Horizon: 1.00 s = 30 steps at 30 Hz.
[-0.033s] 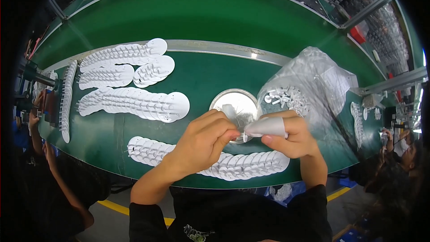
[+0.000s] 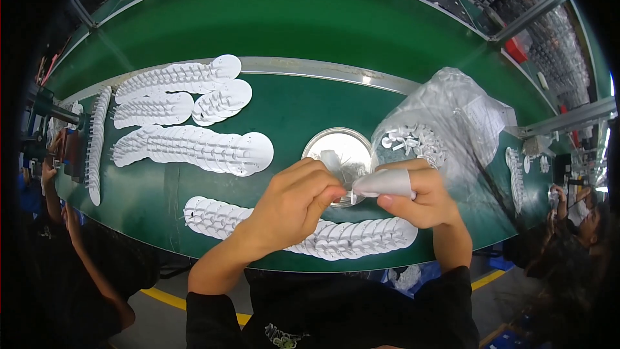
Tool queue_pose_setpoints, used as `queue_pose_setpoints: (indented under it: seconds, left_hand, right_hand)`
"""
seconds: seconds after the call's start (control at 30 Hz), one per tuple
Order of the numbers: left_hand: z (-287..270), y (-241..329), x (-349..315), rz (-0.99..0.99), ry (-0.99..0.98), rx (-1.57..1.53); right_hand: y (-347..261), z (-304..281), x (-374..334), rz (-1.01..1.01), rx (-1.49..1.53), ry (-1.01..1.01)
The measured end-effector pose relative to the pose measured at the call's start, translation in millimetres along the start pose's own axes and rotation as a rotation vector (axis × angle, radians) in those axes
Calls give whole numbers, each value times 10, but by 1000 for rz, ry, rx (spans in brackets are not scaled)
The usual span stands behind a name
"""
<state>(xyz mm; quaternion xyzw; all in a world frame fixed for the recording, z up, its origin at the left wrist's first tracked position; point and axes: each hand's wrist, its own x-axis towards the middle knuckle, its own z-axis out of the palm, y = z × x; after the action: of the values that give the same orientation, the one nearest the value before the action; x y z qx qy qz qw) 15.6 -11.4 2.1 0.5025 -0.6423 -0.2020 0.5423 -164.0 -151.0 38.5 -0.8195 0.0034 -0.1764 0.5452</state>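
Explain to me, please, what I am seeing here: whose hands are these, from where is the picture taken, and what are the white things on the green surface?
No machine is at work: a person uses two bare hands. The camera is worn on that person's head and looks down; its wide lens bends the straight edges. The left hand and the right hand meet above a round metal dish and pinch a small white part between them. The right forefinger wears a pale finger cover. On the green belt lie rows of flat white discs, overlapped like fallen dominoes. At the right stands a clear plastic bag of small white parts. Other people work at both edges.
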Motion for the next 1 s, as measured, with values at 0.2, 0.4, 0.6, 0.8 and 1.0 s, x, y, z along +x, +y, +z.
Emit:
queue_pose_setpoints:
  seconds: [0.2, 0.4, 0.6, 0.8, 1.0]
  left_hand:
    - [-19, 16, -9, -70, -39, 31]
    - [-43, 56, -10, -205, -79, 3]
    - [-60, 53, -17, -232, -62, 12]
    - [-68, 35, -10, -384, -57, -246]
    - [-48, 5, -12, -309, -22, -346]
  right_hand:
    - [-43, 14, 60, -33, -89, -37]
    - [47, 28, 75, -176, -227, -69]
    - [6, -3, 57, -227, -369, -97]
    - [-36, -7, 77, -166, -407, 54]
    - [-51, 52, 76, -164, -398, 119]
